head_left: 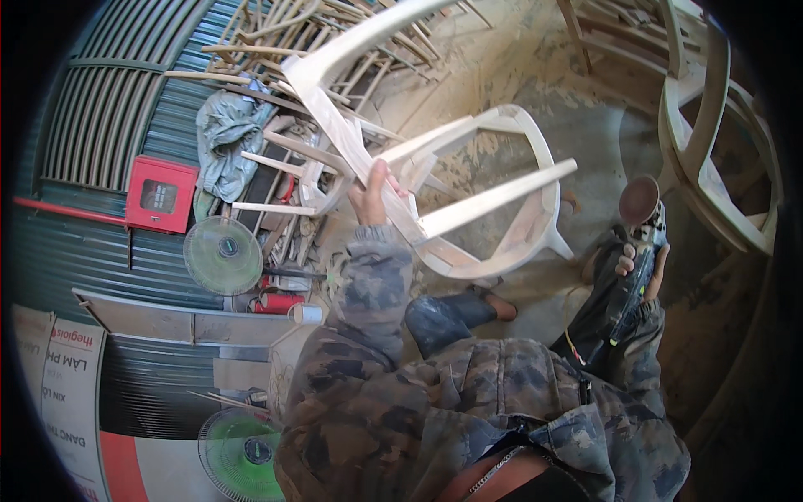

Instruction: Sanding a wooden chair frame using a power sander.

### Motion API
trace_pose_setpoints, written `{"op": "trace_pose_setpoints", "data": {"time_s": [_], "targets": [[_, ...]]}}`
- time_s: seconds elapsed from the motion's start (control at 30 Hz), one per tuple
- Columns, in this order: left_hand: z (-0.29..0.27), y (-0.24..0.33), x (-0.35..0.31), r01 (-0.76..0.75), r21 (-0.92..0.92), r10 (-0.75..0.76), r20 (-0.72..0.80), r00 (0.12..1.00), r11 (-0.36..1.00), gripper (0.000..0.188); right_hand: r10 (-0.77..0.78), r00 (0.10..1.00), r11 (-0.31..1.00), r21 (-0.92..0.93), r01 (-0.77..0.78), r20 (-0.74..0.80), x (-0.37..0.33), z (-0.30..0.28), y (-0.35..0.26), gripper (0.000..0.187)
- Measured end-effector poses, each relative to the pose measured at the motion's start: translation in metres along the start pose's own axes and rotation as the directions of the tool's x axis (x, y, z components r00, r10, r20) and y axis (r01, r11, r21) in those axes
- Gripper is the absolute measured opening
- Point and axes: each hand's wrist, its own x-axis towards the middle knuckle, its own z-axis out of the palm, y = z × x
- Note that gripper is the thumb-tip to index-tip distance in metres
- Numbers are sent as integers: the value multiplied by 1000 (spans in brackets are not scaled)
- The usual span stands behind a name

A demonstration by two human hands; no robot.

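Observation:
My left hand (370, 197) is wrapped around the back rail of a bare, pale wooden chair frame (502, 197). The frame is tilted, with its rounded seat ring and several legs or bars showing in front of me. To the right, my right hand (657, 269) grips the dark body of an angle grinder (637, 280). Its round, brownish sanding disc (640, 200) points away from me and stays apart from the chair frame. Whether the disc is spinning, I cannot tell.
Another wooden chair frame (687, 155) stands at the right. Loose wooden parts (309, 38) are heaped at the far left. Two green fans (223, 253), a red wall box (161, 194) and a grey cloth (227, 138) are on the left. A thin yellow cord hangs below the grinder.

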Motion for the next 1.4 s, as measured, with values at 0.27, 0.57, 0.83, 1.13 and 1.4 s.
{"op": "trace_pose_setpoints", "data": {"time_s": [0.27,0.57,0.83,1.13,1.4], "targets": [[21,1,-17,-37,53,36,27,999,998,34,-5,999,1000,-6,6,53,1,-6,2,75],[9,-51,-93,-119,-105,110,-87,990,987,35,-18,994,999,33,15,108,-6,-1,4,74],[7,-47,-162,-124,-295,67,-196,978,947,38,21,994,999,42,-26,110,2,-3,2,73],[-22,6,-196,-20,-429,-70,-194,979,903,40,100,956,994,22,-110,275,12,-20,-15,71],[-36,59,-167,141,-486,-250,-166,954,863,47,-27,935,995,99,-8,354,-13,-48,-39,74]]}}
